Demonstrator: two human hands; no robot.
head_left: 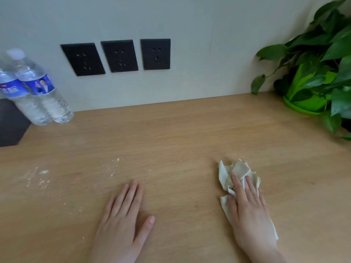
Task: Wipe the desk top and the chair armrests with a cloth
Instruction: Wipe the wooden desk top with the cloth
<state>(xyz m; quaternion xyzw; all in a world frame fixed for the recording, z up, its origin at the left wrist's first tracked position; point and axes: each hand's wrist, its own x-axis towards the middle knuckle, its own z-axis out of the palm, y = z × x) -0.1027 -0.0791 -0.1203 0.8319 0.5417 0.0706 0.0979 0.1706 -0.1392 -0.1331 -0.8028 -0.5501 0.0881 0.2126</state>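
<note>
The right hand (248,207) lies flat, fingers spread, pressing the crumpled cloth (237,175) against the desk top (171,133); nothing is pinched, the palm simply bears down, which is how a cloth is kept under control for a sweeping stroke. The cloth bunches out beyond the fingertips on the far side and trails under the wrist, at the near right of the desk. The left hand (123,219) rests open and empty, palm down, near centre, probably bracing the body while the other hand works. To its left and a little farther off lie scattered white crumbs (112,168), with a second patch (36,177) near the left edge; these look like the dirt not yet wiped, so the cloth likely has to travel leftward. Two water bottles (38,88) stand touching at the far left against the wall, and a potted plant (311,86) sits at the far right, both clear of the middle. No chair armrests are in view
</note>
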